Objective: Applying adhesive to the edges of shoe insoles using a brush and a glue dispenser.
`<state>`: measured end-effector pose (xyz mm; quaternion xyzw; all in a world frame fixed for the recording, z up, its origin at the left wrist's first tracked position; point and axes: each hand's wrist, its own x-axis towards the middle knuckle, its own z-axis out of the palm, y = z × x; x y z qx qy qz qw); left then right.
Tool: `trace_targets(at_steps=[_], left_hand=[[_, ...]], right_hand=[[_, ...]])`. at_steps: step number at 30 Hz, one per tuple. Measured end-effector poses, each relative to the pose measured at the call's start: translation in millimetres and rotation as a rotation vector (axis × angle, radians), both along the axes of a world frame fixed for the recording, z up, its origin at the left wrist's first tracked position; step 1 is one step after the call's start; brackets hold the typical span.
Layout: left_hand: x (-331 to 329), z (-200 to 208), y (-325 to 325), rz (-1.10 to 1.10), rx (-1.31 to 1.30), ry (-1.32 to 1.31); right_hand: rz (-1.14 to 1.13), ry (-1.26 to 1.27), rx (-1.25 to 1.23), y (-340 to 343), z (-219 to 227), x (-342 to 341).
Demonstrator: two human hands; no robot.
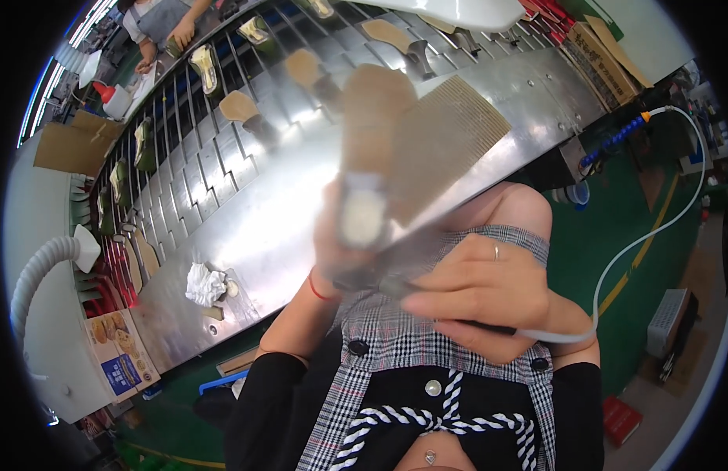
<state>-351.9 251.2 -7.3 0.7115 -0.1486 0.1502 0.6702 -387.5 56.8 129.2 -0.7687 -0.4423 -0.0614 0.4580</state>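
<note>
My left hand (326,235) is closed round the heel end of a shoe (373,129), held up over the metal bench. The shoe is smeared by motion; its tan forepart points away from me, and a whitish patch shows at the near end. My right hand (489,294) grips a slim dark tool (399,289) with a pale hose (564,337) running from its rear. The tool's tip sits close to the shoe's near end, but blur hides whether they touch. Under the shoe lies a ribbed cardboard sheet (458,129).
Beyond the metal bench (277,235) a slatted conveyor (183,184) carries several shoe parts. Crumpled white paper (205,284) lies on the bench's left. A flexible grey duct (42,275) stands far left, a cardboard box (603,67) back right. Another person (164,27) works across the conveyor.
</note>
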Motion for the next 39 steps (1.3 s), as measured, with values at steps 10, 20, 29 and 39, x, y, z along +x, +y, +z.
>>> trace_targets(at_steps=[10,20,29,39], left_hand=[[-1,23,18,-0.091,-0.010,0.099],[-7,21,38,-0.176,-0.058,0.213],[-9,-14,64,-0.220,-0.321,0.226],[-19,9,64,-0.260,-0.549,0.313]], right_hand=[[0.009,-0.013,-0.025,-5,7,11],[-0.052,-0.195,-0.170,-10,11,10],[-0.065,-0.170,-0.090,-9,11,3],[-0.158,-0.135,0.029,-15,1,2]])
